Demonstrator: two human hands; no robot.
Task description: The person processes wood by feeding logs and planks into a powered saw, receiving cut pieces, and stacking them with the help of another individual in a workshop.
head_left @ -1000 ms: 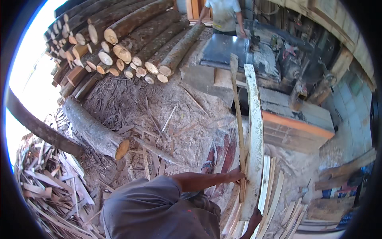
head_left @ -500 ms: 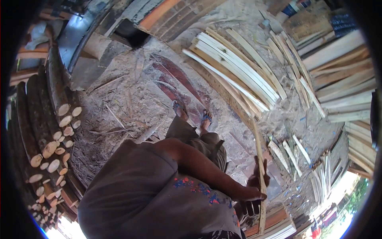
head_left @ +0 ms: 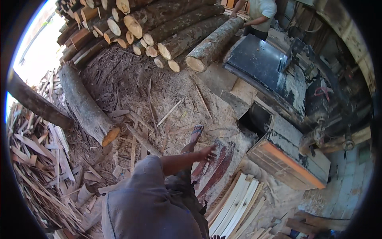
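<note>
My left hand (head_left: 207, 153) reaches forward from my side, its fingers spread and holding nothing. Beneath it on the sawdust-covered ground lie dark red boards (head_left: 217, 171). Dark fingertips, apparently of my right hand (head_left: 218, 237), barely show at the lower edge; their grip is hidden. Close to them is a stack of pale sawn strips (head_left: 238, 203). My sandalled foot (head_left: 197, 129) stands just beyond the left hand. At the top, a co-worker (head_left: 260, 16) has hands on the far end of a thick log (head_left: 217, 44) beside a dark metal machine table (head_left: 256, 55).
Stacked logs (head_left: 175, 30) fill the top left. A loose log (head_left: 87, 107) lies at left, near a heap of offcuts (head_left: 39, 159). A machine base with an orange edge (head_left: 292, 165) stands at right. Thin sticks (head_left: 169, 112) litter the ground.
The view has swung left toward the log pile and machine. Both hands were at a long wooden strip; my left hand is now off it, stretched out. A co-worker has come into view.
</note>
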